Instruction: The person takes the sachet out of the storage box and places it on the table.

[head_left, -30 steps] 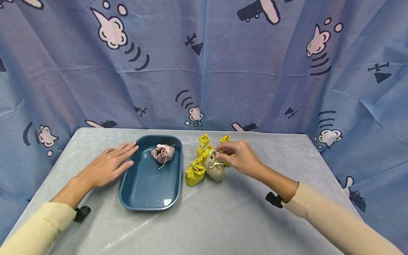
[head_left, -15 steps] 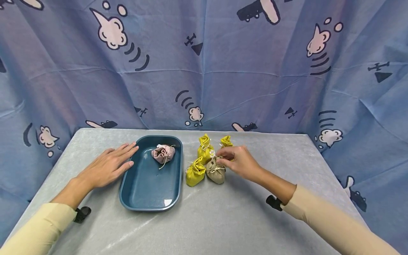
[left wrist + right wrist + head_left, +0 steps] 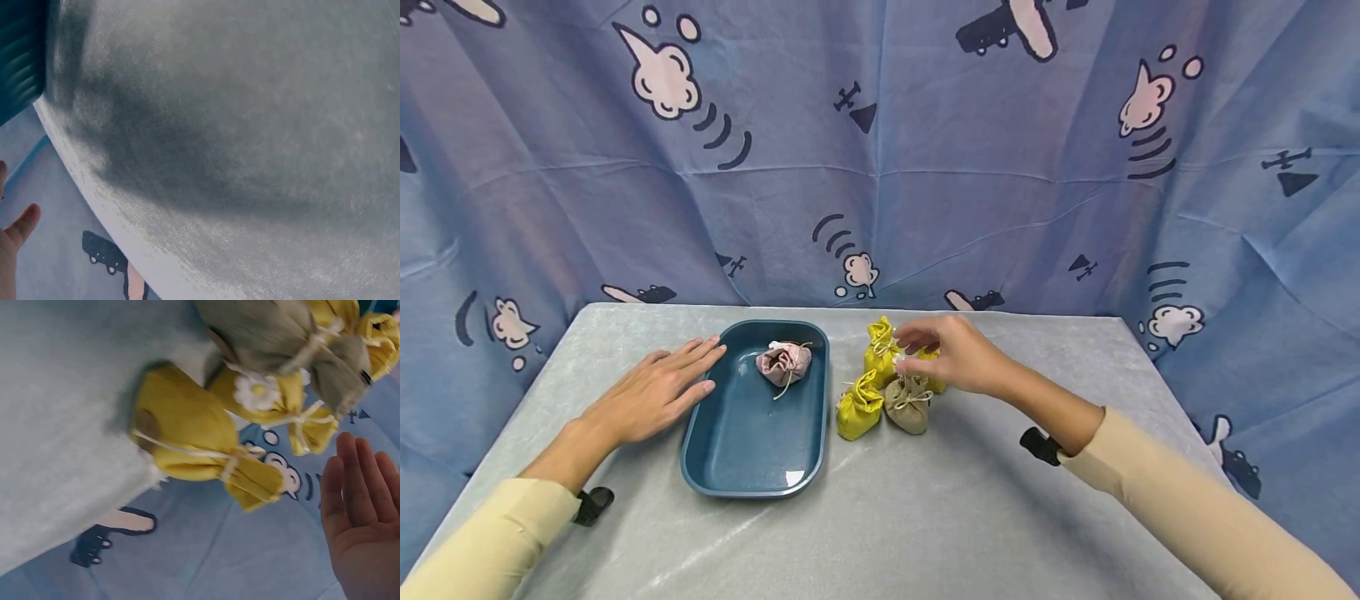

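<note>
My left hand (image 3: 651, 392) lies with straight fingers against the left rim of a blue tray (image 3: 748, 454). Inside the tray, towards the back, sits a pink drawstring pouch (image 3: 784, 364). To the tray's right, a beige drawstring pouch (image 3: 907, 407) stands among yellow drawstring pouches (image 3: 859, 407). Just above and behind the beige pouch hovers my right hand (image 3: 958, 354), thumb and fingers apart, holding nothing. It partly covers the rear right yellow pouch (image 3: 937, 383). In the right wrist view, that hand (image 3: 365, 512) is clear of the beige pouch (image 3: 269, 337).
A pale grey cloth covers the table (image 3: 880, 525). Behind it hangs a blue patterned curtain (image 3: 970, 242). Another yellow pouch (image 3: 878, 350) stands at the back of the group, left of the right hand.
The right hand has let go of the beige pouch's top and risen, its fingers spreading. The beige pouch has settled slightly nearer the front. The left hand and tray stay put.
</note>
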A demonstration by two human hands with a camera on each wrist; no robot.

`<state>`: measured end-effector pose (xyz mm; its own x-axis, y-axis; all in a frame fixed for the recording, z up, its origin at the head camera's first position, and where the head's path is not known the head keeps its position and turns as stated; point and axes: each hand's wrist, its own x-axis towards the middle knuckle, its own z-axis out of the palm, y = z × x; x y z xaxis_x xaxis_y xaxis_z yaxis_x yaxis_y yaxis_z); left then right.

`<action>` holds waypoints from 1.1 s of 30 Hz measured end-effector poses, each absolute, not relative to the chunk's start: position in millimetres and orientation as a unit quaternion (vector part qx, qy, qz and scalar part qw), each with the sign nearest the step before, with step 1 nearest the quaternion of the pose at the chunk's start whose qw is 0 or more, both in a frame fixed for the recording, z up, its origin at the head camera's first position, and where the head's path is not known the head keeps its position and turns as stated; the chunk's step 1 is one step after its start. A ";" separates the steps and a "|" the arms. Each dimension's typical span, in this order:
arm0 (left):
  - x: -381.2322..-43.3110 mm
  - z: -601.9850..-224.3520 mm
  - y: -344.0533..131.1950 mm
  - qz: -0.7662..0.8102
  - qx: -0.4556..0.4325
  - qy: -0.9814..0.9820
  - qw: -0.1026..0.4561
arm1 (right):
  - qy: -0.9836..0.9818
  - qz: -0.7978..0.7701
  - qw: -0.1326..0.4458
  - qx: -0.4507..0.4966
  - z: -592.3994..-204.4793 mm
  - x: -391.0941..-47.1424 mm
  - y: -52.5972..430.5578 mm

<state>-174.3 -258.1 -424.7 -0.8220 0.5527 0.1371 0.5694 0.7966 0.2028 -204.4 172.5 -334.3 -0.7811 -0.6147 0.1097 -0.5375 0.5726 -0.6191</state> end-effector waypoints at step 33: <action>-175.5 -424.9 -259.1 -0.127 -0.292 -0.948 0.030 | 0.844 -0.390 0.138 -0.341 -339.7 -224.9 51.6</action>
<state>-175.5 -259.1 -424.9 -0.8283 0.5449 0.1305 0.5601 0.7977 0.2235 -224.9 51.6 -339.7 -0.7299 -0.6827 0.0332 -0.4675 0.4632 -0.7529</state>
